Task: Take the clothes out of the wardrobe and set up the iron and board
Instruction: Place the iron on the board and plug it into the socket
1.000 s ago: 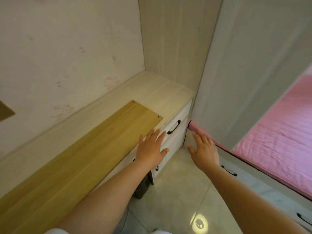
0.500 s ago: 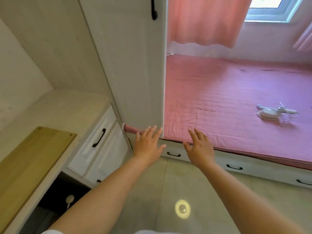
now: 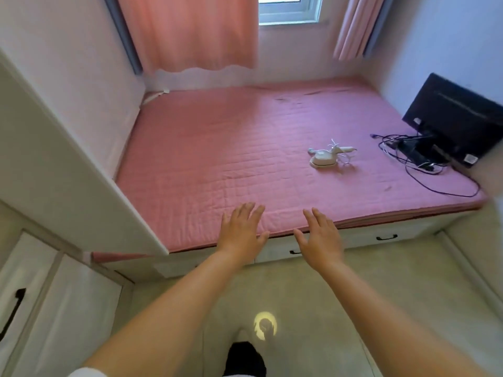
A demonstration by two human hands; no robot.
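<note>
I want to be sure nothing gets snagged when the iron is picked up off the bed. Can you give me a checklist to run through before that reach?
1. Left hand free, fingers straight: ok.
2. Right hand free, fingers straight: ok.
3. Iron in plain sight on the pink mattress: ok.
4. Iron's white cord lies loose beside it: not ok, gather it first.
5. Black cables by the monitor apart from the iron: ok.
6. Iron plugged in or hot: cannot tell.

A pink quilted mattress [image 3: 231, 148] is filling the frame's middle. A black monitor [image 3: 457, 118] is leaning at the right edge, tangled cables [image 3: 408, 156] lying beside it. Pink curtains [image 3: 190, 34] are hanging along the top.
</note>
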